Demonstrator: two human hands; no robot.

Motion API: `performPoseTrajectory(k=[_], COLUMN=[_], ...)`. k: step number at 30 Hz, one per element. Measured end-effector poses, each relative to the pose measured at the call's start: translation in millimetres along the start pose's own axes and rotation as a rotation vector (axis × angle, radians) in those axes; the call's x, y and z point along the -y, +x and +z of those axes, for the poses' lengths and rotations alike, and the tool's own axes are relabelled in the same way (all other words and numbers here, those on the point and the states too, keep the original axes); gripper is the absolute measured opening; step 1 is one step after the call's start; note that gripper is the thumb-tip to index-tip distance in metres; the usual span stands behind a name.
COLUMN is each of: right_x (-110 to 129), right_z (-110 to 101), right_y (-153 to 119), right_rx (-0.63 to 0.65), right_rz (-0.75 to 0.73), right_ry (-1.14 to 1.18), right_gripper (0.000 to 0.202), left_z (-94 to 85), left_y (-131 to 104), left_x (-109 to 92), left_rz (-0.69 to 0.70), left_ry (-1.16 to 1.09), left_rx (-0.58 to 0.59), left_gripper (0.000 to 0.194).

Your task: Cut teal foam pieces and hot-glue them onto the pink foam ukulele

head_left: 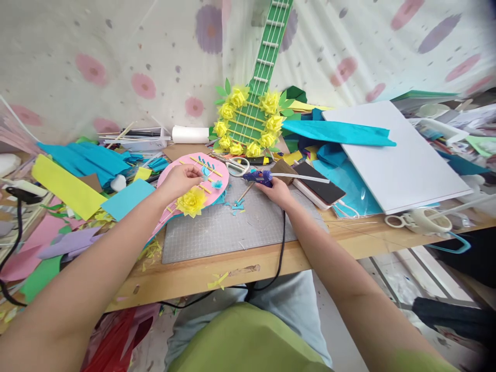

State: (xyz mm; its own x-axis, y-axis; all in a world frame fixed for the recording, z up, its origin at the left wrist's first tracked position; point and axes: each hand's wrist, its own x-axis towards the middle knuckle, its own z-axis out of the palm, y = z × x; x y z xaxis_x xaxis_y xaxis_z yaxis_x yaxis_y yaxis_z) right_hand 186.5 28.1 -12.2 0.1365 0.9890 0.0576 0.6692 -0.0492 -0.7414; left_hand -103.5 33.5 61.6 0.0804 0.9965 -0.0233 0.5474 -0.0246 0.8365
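My left hand [182, 180] is over a pink paper instrument body [176, 168], its fingertips pinched at a small light-blue paper piece [205, 171]. Yellow strips and little blue bits lie across the pink face, and a yellow paper flower [191, 202] sits on its near side. Beside that flower is another small blue paper flower [217, 184]. In my right hand [276, 193] is a purple hot glue gun [259, 177], nozzle pointing left, with a long white glue stick [304, 177] sticking out of its back.
A green paper guitar [251, 116] ringed with yellow flowers leans at the back. Scissors [237, 166] lie on the grey cutting mat [217, 240]. A black power bank [320, 183] and white board [399, 155] are right; coloured paper scraps [70, 188] cover the left. A black cord [283, 243] hangs over the edge.
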Motion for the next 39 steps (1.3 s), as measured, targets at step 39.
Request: performPoseTrajectory(k=[39], right_x=[72], right_z=[-11], right_y=[-22], right_rx=[0.334], right_rz=[-0.144], right_ry=[0.184], right_gripper=[0.045], left_z=[3.8], left_y=[-13], left_x=[-21], left_rz=[-0.066], left_ry=[0.151], left_rx=[-0.003], left_gripper=[0.017])
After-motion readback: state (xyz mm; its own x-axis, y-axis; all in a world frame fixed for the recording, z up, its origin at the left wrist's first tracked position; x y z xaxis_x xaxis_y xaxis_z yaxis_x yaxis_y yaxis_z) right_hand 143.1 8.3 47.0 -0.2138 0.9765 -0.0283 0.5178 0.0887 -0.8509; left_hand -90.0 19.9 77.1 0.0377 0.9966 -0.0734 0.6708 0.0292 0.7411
